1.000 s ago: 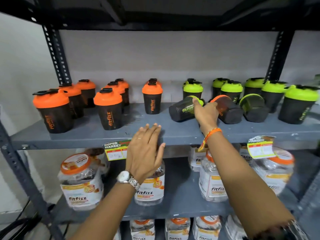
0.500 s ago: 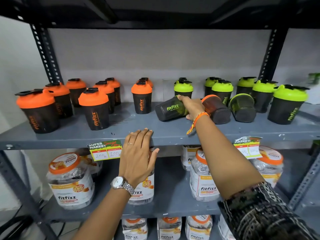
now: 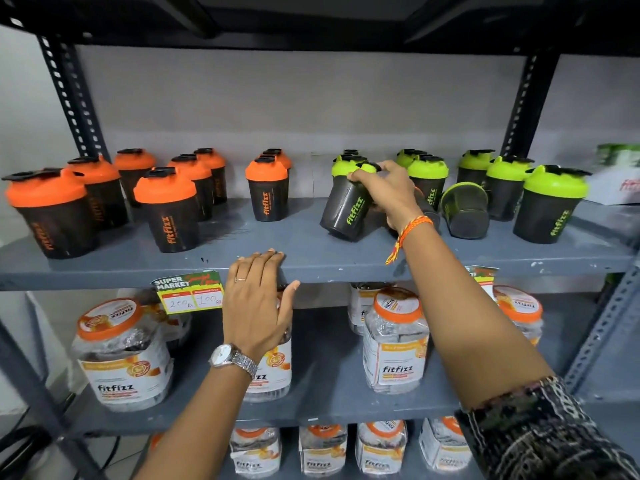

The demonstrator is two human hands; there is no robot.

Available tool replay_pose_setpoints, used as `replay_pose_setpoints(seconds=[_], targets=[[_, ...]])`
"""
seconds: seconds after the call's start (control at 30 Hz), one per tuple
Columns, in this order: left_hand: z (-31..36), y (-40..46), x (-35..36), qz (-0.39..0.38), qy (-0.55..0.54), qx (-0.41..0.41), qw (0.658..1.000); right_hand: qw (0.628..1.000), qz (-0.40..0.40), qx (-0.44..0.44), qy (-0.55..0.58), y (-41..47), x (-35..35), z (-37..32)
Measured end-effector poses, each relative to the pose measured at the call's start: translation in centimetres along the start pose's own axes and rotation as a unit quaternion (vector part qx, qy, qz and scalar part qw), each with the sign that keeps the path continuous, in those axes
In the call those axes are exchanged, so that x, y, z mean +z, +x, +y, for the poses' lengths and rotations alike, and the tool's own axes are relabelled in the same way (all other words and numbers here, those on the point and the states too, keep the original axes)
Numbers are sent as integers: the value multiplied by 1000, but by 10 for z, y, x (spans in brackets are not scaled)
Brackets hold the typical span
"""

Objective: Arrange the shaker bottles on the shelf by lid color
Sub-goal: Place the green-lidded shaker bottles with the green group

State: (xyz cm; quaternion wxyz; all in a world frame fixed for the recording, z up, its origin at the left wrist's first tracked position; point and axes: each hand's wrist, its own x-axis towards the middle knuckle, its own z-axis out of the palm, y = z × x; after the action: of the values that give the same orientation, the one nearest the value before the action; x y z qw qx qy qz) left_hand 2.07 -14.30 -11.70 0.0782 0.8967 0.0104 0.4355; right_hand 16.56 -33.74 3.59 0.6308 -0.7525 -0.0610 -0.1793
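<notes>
while our right hand [image 3: 388,192] clamps a tilted green-lid shaker [image 3: 346,206] at centre frame, left hand [image 3: 256,306] splayed on the shelf edge [image 3: 104,275]; orange lids [image 3: 166,187] grouped left, one green-rimmed shaker [image 3: 465,209] still toppled right.

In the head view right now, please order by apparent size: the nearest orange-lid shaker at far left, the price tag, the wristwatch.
1. Orange-lid shaker, largest, though nearness to the camera enlarges it.
2. Price tag.
3. Wristwatch, smallest.
</notes>
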Motion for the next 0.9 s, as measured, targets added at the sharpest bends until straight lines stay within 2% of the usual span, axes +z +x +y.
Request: replay_pose_setpoints(seconds=[0.13,0.3,0.5,0.67,0.83,0.9], targets=[[1,0,1,11,-16,-9,1000,996,14,-72,-45,0,-8,7],[0,0,2,11,-23,-17,1000,981,-26,-168,-90,-2,-17,15],[-1,-1,1,9,-27,-11,1000,966,-19,-221,-132,-11,-21,24],[-2,-1,0,3,-28,-11,1000,960,-17,-240,-143,-14,-18,28],[-2,-1,-3,-10,-28,-8,1000,964,-40,-223,-139,-18,-27,22],[-3,-1,-4,-17,-27,-8,999,974,-1,-200,-104,-15,-38,20]])
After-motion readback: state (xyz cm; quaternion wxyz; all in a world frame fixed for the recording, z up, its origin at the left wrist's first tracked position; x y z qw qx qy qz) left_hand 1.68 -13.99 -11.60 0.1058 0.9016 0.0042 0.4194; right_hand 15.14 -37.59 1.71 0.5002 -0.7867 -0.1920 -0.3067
